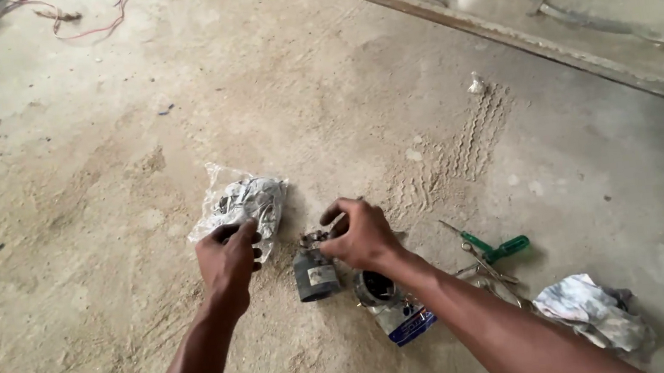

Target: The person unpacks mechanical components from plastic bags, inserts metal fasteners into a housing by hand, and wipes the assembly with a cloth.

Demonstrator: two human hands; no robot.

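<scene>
On dusty bare concrete floor (95,155), the right hand (363,235) pinches the top of a small grey metal cylindrical part (315,273), fingers closed narrowly on its fittings, apparently steadying it upright. Just left of that grip, the left hand (228,261) curls around the edge of a crumpled clear plastic bag (241,205) (contents look like small metal pieces, though I cannot tell exactly). Right of the grip lie an open round tin (379,289), a green-handled screwdriver (499,248) and a crumpled grey rag (596,313).
</scene>
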